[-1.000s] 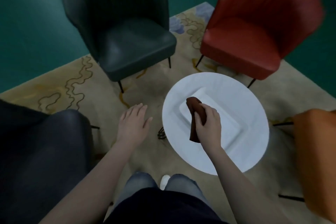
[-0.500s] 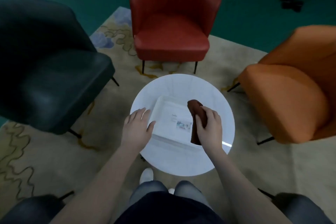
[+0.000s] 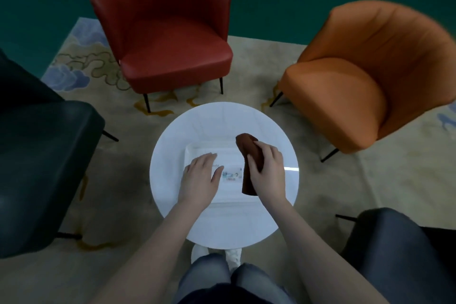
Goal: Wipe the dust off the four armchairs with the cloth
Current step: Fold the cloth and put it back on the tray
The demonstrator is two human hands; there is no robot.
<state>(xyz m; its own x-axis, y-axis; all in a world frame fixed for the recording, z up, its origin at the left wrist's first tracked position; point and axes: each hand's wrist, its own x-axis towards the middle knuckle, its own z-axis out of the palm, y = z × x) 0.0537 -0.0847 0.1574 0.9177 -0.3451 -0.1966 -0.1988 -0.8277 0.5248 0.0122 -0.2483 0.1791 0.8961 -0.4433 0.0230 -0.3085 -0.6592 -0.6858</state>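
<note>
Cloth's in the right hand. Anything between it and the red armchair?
Nothing visible. The right hand holds the cloth over the round table; beyond its far edge lies only rug, then the red armchair. The left hand is beside the cloth, not ahead of it.

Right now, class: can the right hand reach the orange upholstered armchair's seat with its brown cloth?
Probably yes, leaning: nothing stands between the right hand, gripping the brown cloth, and the orange upholstered armchair.

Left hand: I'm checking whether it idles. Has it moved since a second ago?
Yes. The left hand moved right, from over the rug beside the round table to above the tray on it.
</note>
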